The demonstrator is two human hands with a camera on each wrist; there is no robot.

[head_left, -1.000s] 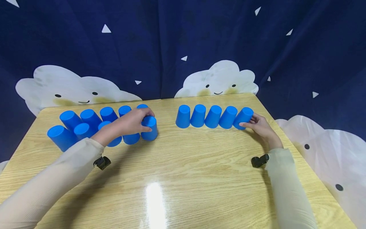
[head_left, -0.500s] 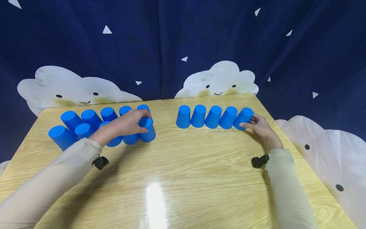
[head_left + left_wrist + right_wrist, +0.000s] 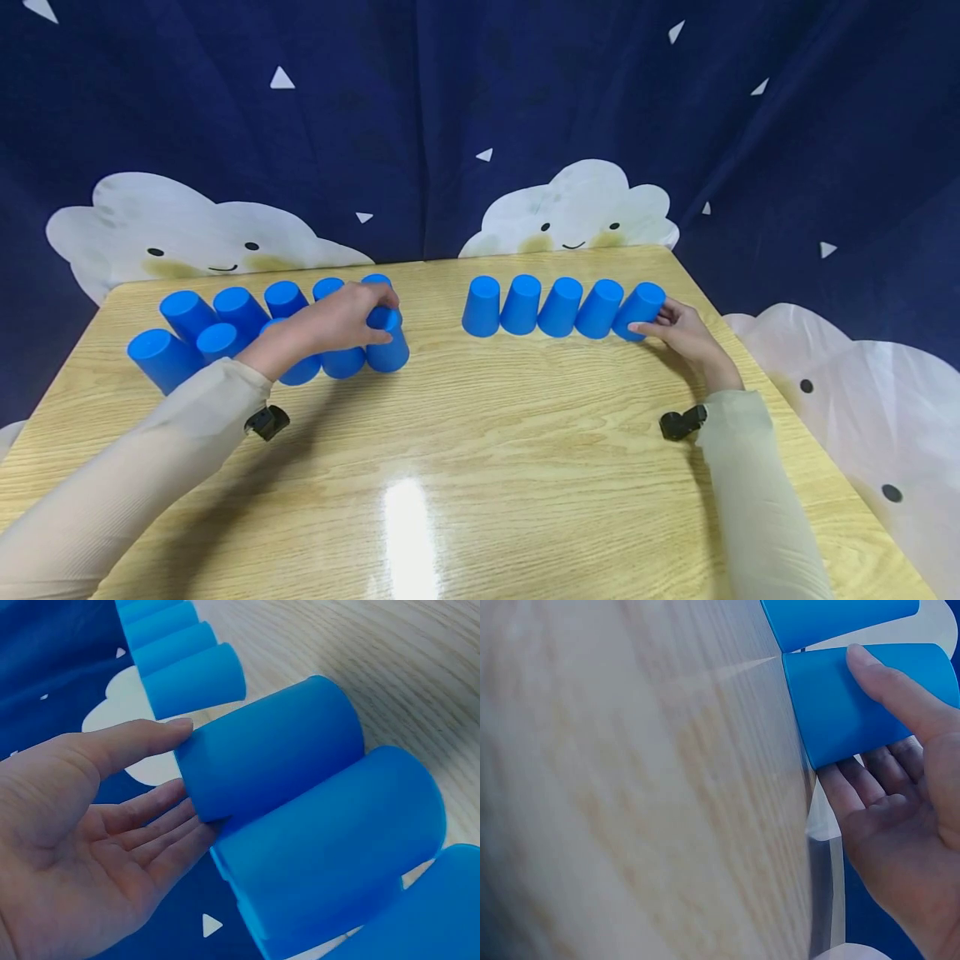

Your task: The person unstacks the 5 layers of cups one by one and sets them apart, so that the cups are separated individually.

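Observation:
My left hand (image 3: 337,321) pinches the top of an upside-down blue cup (image 3: 388,354), the rightmost of the front row in the left group. In the left wrist view, the thumb lies on one side of that cup (image 3: 274,750) and the fingers reach behind it; it stands against the neighbouring cup (image 3: 337,840). Far right, my right hand (image 3: 690,337) grips the end cup (image 3: 639,312) of a single row. The right wrist view has the thumb across this cup's side (image 3: 832,712) and the fingers underneath or behind, partly hidden.
Several blue cups stand upside down in two rows at left, among them a back-row cup (image 3: 186,312); my left forearm covers part of them. The right row's leftmost cup (image 3: 481,308) stands across a gap. A wooden table (image 3: 540,467) ends at a dark blue curtain (image 3: 420,125).
The left hand has shifted its cup slightly left, up against the neighbouring cup in the front row; it barely moves over the last half second. The right hand keeps its place on its cup.

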